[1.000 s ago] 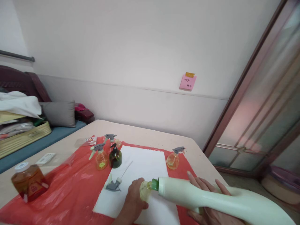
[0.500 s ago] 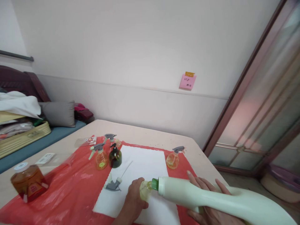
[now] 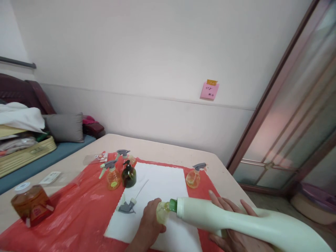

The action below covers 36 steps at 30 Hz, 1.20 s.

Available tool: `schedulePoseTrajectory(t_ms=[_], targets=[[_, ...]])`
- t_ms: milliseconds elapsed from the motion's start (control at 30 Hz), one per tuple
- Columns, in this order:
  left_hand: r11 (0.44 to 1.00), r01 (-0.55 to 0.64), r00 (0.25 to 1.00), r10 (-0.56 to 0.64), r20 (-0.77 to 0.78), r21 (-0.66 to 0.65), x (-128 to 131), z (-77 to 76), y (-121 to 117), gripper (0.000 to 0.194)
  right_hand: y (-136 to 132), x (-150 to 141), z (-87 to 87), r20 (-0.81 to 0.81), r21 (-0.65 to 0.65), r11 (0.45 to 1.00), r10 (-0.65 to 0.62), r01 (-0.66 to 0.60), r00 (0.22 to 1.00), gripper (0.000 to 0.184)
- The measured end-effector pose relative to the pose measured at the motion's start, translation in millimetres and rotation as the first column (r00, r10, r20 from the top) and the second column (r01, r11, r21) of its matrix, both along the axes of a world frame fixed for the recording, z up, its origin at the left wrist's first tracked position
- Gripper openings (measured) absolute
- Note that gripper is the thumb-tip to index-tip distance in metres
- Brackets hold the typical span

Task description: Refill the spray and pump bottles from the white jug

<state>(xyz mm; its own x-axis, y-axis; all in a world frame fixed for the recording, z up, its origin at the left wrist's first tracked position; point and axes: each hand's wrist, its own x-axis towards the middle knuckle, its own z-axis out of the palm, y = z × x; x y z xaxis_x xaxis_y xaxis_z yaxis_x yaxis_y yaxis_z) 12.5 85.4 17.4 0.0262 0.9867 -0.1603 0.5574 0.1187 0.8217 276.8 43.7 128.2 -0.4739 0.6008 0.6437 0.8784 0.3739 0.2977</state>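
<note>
My left hand (image 3: 151,219) is wrapped round a small clear spray bottle (image 3: 162,212) without its top, tilted with its neck to the right. Against that neck sits the green spout of a large pale-green jug (image 3: 210,213), lying nearly level. Whether liquid is flowing I cannot make out. My right hand (image 3: 233,224) grips the jug at its handle, the fingers partly hidden behind it. Left of my left hand, a grey spray trigger head (image 3: 127,207) with its thin tube lies on a white sheet (image 3: 162,175).
A red plastic sheet (image 3: 86,210) bears spray bottles (image 3: 113,178), a dark-green pump bottle (image 3: 129,175) and an amber jug (image 3: 33,204). Another spray bottle (image 3: 193,178) stands at the right. A pink note (image 3: 209,90) hangs on the wall; a grey pillow (image 3: 65,126) lies at the left.
Hardly anything differs. The whole view has shifted very slightly; both hands keep the bottle and jug in the same mouth-to-neck position.
</note>
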Motion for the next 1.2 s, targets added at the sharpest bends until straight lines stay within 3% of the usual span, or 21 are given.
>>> schedulePoseTrajectory(t_ms=[600,767,933,1200], targets=[[1.0,-0.009,1.0,0.009,0.007,0.005,-1,-5.6,0,0.087,-4,0,-0.1,-0.007,-0.023,1.0,-0.014,0.013,1.0,0.078],[1.0,-0.005,1.0,0.005,-0.003,-0.001,-1,-1.5,0,0.084,-3,-1,3.5,0.045,-0.008,1.0,-0.02,0.02,0.999,0.067],[1.0,0.002,1.0,-0.002,-0.004,-0.017,-1,2.5,0,0.083,-2,-1,-1.2,-0.011,-0.013,1.0,-0.014,0.014,1.0,0.08],[1.0,0.013,1.0,-0.013,-0.014,-0.013,0,4.4,0,0.081,-5,-1,1.5,-0.02,-0.001,1.0,-0.004,0.004,1.0,0.074]])
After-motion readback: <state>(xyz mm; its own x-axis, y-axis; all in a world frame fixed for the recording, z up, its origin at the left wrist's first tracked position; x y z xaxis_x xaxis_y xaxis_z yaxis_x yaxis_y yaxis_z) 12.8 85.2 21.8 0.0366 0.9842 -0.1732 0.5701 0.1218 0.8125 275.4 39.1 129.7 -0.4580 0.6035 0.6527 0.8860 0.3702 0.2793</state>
